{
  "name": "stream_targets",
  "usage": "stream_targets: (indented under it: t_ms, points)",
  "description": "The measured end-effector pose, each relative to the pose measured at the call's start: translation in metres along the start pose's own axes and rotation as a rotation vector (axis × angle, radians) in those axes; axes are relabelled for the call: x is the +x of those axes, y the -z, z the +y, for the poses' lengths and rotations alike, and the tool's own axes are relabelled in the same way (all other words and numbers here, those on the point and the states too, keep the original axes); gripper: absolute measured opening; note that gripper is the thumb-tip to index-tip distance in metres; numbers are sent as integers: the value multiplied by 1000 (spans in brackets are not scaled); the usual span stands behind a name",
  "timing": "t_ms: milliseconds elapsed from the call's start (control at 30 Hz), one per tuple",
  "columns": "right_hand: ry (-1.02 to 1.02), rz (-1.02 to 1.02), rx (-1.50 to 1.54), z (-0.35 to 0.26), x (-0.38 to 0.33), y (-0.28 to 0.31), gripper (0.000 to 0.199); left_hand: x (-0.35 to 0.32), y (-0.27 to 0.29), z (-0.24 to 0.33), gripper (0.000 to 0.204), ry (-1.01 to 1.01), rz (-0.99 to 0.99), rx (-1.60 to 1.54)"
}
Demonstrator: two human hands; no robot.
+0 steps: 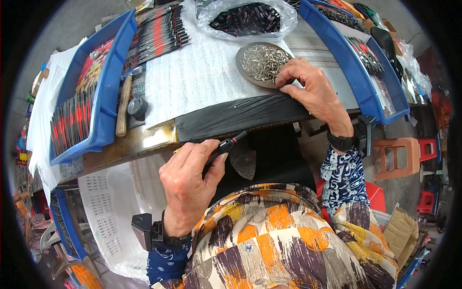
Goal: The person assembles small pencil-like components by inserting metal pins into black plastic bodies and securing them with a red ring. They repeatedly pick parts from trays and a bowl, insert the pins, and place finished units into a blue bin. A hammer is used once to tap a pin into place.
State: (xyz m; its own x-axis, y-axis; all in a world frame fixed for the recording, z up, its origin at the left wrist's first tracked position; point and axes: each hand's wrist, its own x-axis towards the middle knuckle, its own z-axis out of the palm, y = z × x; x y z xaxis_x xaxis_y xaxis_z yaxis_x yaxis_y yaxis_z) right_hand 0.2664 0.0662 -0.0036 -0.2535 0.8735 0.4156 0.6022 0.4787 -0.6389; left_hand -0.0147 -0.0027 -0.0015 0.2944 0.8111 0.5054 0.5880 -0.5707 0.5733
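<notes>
The counter (346, 89) bends across the upper half of the frame, and the person sits up against it in a patterned shirt (269, 241) of orange, cream and dark purple. Below it, at lower left, is a white basket (103, 202). Two blue trays sit on top: the left tray (108, 103) holds rows of black-and-red pieces, and the right tray (342, 60) slants down at upper right with more dark pieces inside. A white sheet (187, 77) covers the upper middle, with a black strip (231, 115) along the near edge. A clear bag (204, 21) full of black parts stands at top centre, and an orange-brown stool (416, 159) is off at right.

The left hand (185, 180), just below centre, is curled around a black tool (219, 151), gripping it with the red-banded end pointing to the upper right. The right hand (308, 86) reaches to the lower right rim of a round dish (240, 72), thumb and fingertips drawn close together; I can't tell from here whether they pinch anything. Over at left, a wooden handle (124, 103) lies beside a small dark cup-shaped block (138, 107). Smallest of all, silvery pins (262, 62) are heaped in the dish.
</notes>
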Motion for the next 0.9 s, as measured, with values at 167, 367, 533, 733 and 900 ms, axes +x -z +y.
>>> stream_targets:
  t_ms: [167,367,533,733,900]
  points:
    - [0,-10,-69,0,-2,2,10,0,0,0,25,2,-13,-8]
    - [72,78,-81,-22,-9,-8,10,-1,-1,1,25,24,-42,-38]
    - [192,10,102,-57,-24,-27,12,-1,-4,4,26,28,-67,-44]
    - [220,-40,189,-76,-28,-46,13,-4,-6,7,29,-19,-68,-7]
    - [239,-42,162,-77,-29,-49,14,-6,-5,8,30,-65,-65,31]
